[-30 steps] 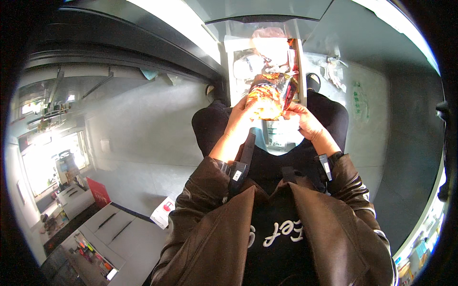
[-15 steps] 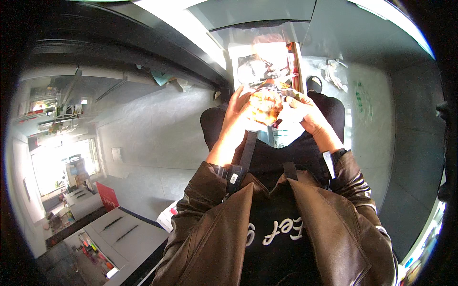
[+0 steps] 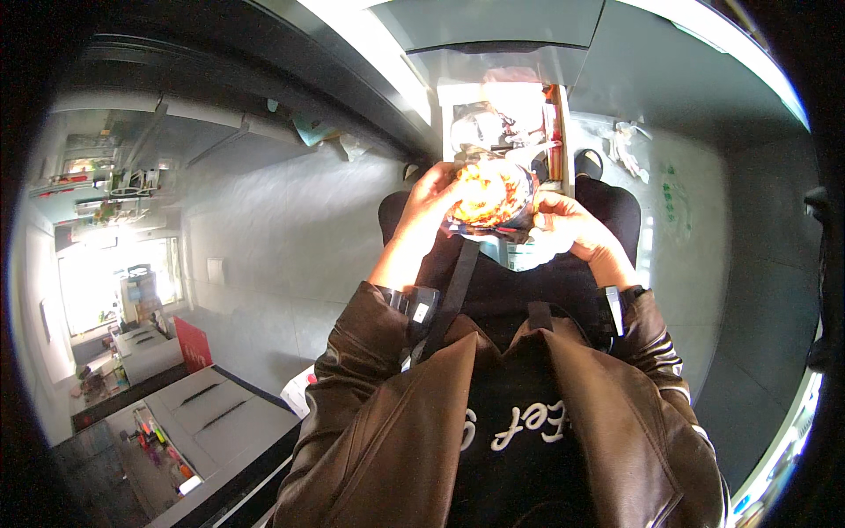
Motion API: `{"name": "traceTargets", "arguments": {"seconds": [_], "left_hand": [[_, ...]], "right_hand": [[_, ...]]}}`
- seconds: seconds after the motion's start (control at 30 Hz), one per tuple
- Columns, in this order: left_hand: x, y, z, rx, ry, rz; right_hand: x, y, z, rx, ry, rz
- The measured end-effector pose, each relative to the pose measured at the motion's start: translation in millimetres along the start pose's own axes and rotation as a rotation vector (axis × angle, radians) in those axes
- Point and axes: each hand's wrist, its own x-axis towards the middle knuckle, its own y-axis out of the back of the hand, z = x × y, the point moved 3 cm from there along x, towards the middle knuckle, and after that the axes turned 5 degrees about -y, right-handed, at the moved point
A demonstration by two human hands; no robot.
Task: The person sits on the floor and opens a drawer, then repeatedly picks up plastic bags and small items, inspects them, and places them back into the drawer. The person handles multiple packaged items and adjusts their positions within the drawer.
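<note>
A glossy food packet (image 3: pixel 487 195), dark at its edges with a bright orange picture, is held over my lap, its surface partly washed out by glare. My left hand (image 3: pixel 429 198) grips its left side, with the thumb over the front. At the packet's right edge, my right hand (image 3: pixel 568 225) pinches with bent fingers. A pale white and green bag (image 3: pixel 519 256) lies below the packet, between my thighs. Just beyond my hands an open drawer (image 3: pixel 568 158) holds white and clear plastic packages (image 3: pixel 478 130) and reddish items along its right side.
Grey drawer fronts (image 3: pixel 502 25) rise beyond the open drawer. Crumpled clear plastic (image 3: pixel 627 145) lies on the floor to the right, near my shoe (image 3: pixel 588 164). At the lower left is another open drawer (image 3: pixel 167 453) with colourful small items, beside a red panel (image 3: pixel 193 345).
The packet now faces up more fully, showing more of its orange picture. My right hand has moved slightly lower along its edge. The whole view has shifted a little.
</note>
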Motion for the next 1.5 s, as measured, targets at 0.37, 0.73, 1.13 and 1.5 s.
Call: {"name": "traceTargets", "arguments": {"seconds": [0.37, 0.73, 1.13, 1.5], "left_hand": [[-1, -24, 20, 0.033, -0.202, -0.115], [-1, -28, 21, 0.028, -0.384, -0.060], [-1, -21, 10, -0.139, -0.328, 0.137], [-2, -28, 17, -0.434, -0.165, 0.140]], "right_hand": [[23, -26, 6, 0.206, 0.194, 0.148], [24, -5, 14, 0.185, 0.321, 0.015], [26, -14, 11, 0.107, 0.387, 0.172], [30, 2, 17, 0.352, 0.360, 0.155]]}}
